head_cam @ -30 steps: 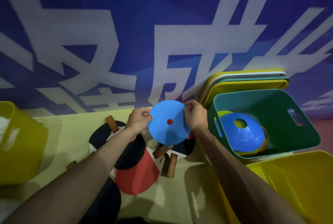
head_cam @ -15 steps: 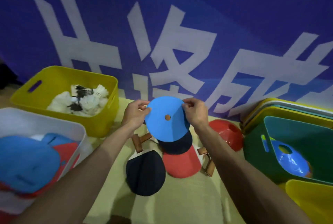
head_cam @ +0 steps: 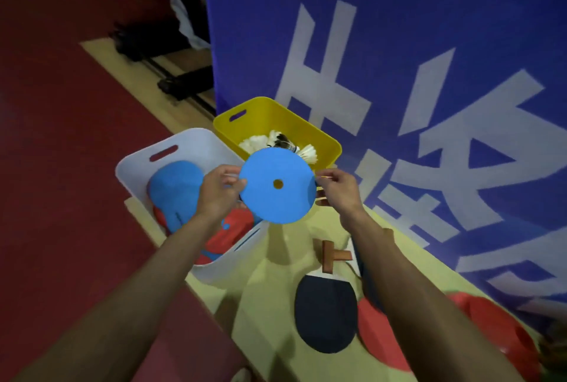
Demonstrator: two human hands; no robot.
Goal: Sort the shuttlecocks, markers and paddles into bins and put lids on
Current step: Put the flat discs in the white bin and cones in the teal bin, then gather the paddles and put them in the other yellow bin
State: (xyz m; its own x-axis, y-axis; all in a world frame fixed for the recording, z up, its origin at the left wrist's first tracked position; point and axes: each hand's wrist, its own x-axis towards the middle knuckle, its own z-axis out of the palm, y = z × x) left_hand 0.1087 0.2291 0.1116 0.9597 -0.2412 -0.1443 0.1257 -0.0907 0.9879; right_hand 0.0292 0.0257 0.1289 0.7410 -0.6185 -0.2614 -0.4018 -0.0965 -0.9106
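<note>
Aloft: blue marker disc point(head_cam: 277, 185), hole at centre, pinched at opposite rims by left hand point(head_cam: 216, 194) and right hand point(head_cam: 337, 191). Positioned in front of yellow bin point(head_cam: 227, 128) holding shuttlecocks point(head_cam: 308, 153), just beside white bin point(head_cam: 138, 157). Black paddle point(head_cam: 326, 314) flat on floor below.

We seem to stand in a sports hall or games venue. Under us we see dark red sports flooring point(head_cam: 61, 166) edged by a pale yellowish strip point(head_cam: 276, 262), and a tall blue banner point(head_cam: 399, 28) with big white characters stands along it. Around us we find game gear: a yellow bin point(head_cam: 276, 117) of shuttlecocks point(head_cam: 254, 144), a white bin point(head_cam: 135, 163) of paddles point(head_cam: 176, 188), a black paddle point(head_cam: 326, 314) on the pale strip, a blue marker disc point(head_cam: 276, 166) and a red marker cone point(head_cam: 491, 317).
</note>
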